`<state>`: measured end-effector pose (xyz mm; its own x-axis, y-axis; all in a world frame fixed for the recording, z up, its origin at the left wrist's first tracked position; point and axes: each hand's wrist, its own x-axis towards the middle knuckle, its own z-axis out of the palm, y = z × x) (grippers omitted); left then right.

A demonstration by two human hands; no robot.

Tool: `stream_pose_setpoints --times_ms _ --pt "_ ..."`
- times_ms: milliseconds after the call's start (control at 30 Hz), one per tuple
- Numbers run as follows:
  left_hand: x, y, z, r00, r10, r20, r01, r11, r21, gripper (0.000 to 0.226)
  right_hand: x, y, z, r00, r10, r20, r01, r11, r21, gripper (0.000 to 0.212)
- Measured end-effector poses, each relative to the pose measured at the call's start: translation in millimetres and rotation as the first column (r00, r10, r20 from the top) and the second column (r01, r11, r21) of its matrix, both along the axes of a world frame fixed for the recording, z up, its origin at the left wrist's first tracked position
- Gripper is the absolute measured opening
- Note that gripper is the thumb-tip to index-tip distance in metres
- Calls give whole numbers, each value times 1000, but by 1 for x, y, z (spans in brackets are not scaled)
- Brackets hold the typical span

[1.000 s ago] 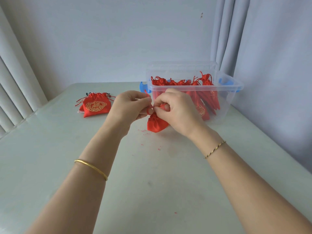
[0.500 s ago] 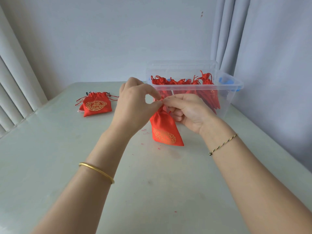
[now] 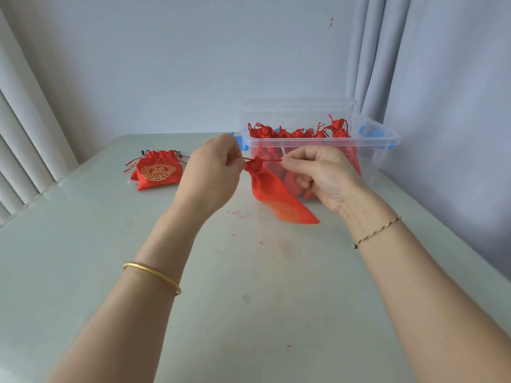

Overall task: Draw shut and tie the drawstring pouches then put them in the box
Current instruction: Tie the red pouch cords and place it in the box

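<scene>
A red satin pouch point(image 3: 276, 193) with gold print hangs in the air over the table, its neck gathered tight. My left hand point(image 3: 213, 172) pinches one end of its red drawstring at the neck. My right hand point(image 3: 318, 172) pinches the other end, and the cord runs taut between them. Behind stands a clear plastic box point(image 3: 387, 150) with several tied red pouches point(image 3: 337, 128) inside. Another red pouch point(image 3: 157, 174) lies flat at the left of the table, its mouth loosely gathered.
The pale table point(image 3: 249, 299) carries small red flecks near the middle. Grey curtains point(image 3: 442, 106) hang at the right, close behind the box. Vertical blinds point(image 3: 25, 150) stand at the far left. The box has blue latches point(image 3: 372, 132).
The pouch was bunched between both hands, then dropped to hang full length. My hands have since drawn apart sideways, pulling the drawstring taut and swinging the pouch body to the right.
</scene>
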<state>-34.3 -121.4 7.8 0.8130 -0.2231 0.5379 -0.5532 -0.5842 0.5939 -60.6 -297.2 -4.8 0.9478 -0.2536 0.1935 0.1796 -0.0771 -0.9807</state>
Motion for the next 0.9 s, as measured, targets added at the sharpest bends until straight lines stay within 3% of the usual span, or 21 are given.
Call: stream_pose_setpoints --times_ms 100,200,300,367,433,500,600,733,900 --pt "0 0 -2 1000 -3 17 3 1000 13 8 3 -4 -4 998 -49 -30 50 998 26 20" --pt "-2 -5 -6 1000 -5 21 4 999 45 9 3 -5 -9 991 -135 -10 132 981 -139 19" --pt "-3 -6 -5 993 -28 -113 23 999 -45 7 -10 -4 3 996 -20 -88 -2 971 -240 10" --pt "-5 -6 -3 983 -63 -173 40 990 -132 6 -21 -1 17 975 57 -216 -127 938 -323 31" --pt "-8 -8 -1 975 -110 -193 68 975 -212 7 -27 9 25 964 52 -262 -185 837 -515 47" --pt "-13 -10 2 962 -170 -212 104 952 -289 7 -31 20 26 979 27 -201 -160 710 -685 39" --pt "-17 -14 11 932 -282 -227 178 903 -391 8 -33 21 28 995 -36 -88 -43 652 -757 16" --pt "-19 -26 34 899 -392 -193 278 854 -441 9 -38 2 49 996 -77 -38 21 648 -761 13" --pt "-8 -47 56 912 -376 -165 270 851 -450 11 -34 -39 99 923 -301 241 386 725 -571 15"
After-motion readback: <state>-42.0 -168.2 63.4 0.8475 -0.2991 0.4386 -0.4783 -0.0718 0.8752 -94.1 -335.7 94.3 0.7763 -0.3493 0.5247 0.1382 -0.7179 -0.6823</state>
